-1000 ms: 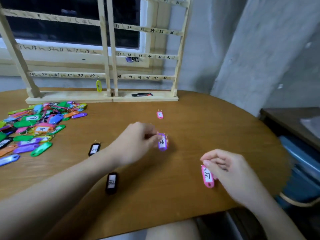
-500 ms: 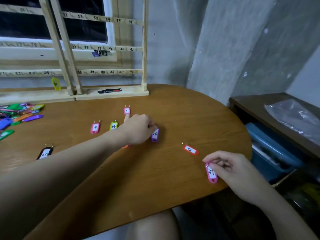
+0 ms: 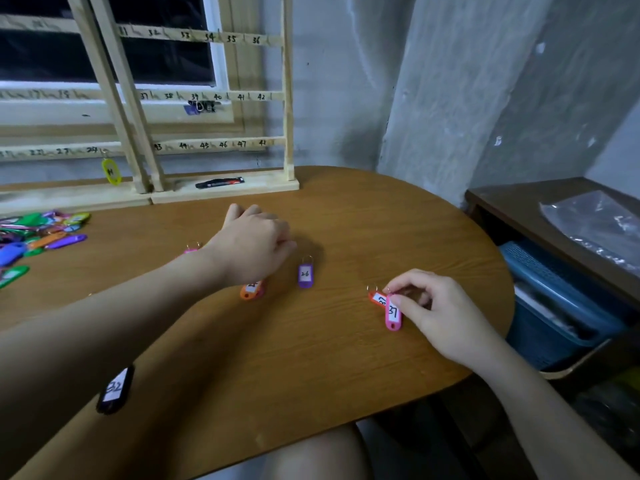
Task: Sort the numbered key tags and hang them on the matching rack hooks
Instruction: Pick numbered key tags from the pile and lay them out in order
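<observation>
My right hand (image 3: 440, 313) pinches the ring end of a pink tag marked 37 (image 3: 393, 315), whose body lies on the table beside an orange tag (image 3: 376, 298). My left hand (image 3: 254, 247) rests on the table with its fingers stretched forward and nothing visible in it. A purple tag marked 26 (image 3: 305, 274) lies loose just right of that hand. An orange tag (image 3: 251, 291) and a pink one (image 3: 190, 250) peek out from under my left wrist. The numbered wooden rack (image 3: 221, 144) stands at the table's back edge.
A pile of coloured tags (image 3: 41, 233) lies at the far left. A black tag marked 32 (image 3: 116, 389) sits near my left forearm. A yellow tag (image 3: 111, 171) hangs by hook 24, dark tags (image 3: 199, 107) by 39. A low shelf with a blue basket (image 3: 554, 306) stands at the right.
My left hand let go of the purple tag 26 and shifted left and forward. My right hand carried the pink tag 37 up beside the orange tag. The view turned right.
</observation>
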{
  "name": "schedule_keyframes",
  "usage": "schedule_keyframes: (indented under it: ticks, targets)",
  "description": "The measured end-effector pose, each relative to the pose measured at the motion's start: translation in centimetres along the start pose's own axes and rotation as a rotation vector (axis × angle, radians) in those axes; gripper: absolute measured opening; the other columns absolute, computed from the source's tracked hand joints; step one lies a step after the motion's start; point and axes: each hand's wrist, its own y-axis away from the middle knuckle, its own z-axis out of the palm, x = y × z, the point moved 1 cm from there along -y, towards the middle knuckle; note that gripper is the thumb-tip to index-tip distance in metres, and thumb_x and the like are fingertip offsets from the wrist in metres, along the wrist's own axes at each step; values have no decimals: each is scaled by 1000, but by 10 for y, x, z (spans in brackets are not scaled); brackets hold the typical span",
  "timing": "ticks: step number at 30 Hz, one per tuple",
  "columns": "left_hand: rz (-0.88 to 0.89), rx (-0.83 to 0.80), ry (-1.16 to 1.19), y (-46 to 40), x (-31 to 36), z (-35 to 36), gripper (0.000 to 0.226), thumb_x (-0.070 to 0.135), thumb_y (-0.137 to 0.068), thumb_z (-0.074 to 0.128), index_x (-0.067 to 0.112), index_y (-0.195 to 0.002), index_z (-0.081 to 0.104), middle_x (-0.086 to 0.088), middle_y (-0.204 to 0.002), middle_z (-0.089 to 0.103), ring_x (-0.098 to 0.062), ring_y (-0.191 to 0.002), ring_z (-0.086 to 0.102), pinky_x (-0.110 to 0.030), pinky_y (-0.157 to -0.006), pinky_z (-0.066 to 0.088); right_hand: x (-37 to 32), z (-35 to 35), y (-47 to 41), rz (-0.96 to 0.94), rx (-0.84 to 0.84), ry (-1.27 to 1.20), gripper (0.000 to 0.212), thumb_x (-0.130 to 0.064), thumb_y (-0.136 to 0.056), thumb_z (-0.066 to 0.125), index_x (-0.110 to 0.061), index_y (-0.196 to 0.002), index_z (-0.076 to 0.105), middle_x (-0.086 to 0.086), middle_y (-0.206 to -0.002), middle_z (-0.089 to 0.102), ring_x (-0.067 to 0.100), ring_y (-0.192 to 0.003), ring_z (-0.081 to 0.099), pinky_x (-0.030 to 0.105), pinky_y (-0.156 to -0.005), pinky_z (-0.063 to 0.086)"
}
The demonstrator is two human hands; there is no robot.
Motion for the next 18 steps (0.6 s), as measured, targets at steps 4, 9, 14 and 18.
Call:
schedule_keyframes:
  ticks: [4,9,14,18]
  targets:
    - [-80,72,78,19,-31,-7,34,43,-101,44,27,-72,51,9,-80,55,-23,-94,48,-39,-81,24,6,5,-3,-14,-22,63,13,-23,-94,68,-35,-95,73,-22,-104,68,-5,-101,56,12,-81,39]
    - [-246,113,153,57,-82,-18,20,36,-101,54,22,-92,65,2,-90,67,-26,-101,53,-40,-90,26,3,8,6,-23,-22,113,15,-23,-94,67,-37,-94,72,-22,-105,67,-7,-103,57,14,-82,41]
    - [-349,142,318,106,-130,-24,15,29,-99,60,27,-84,65,3,-80,65,-26,-84,59,-49,-92,43,-4,8,10,32,-33,122,17,-23,-95,68,-39,-95,71,-21,-102,66,2,-90,59,18,-73,42]
    - [-315,174,325,148,-141,-30,18,32,-97,62,33,-80,60,16,-76,60,-19,-78,56,-47,-85,43,-17,10,8,34,-18,111,20,-19,-94,69,-39,-98,70,-14,-97,68,2,-81,62,18,-66,46]
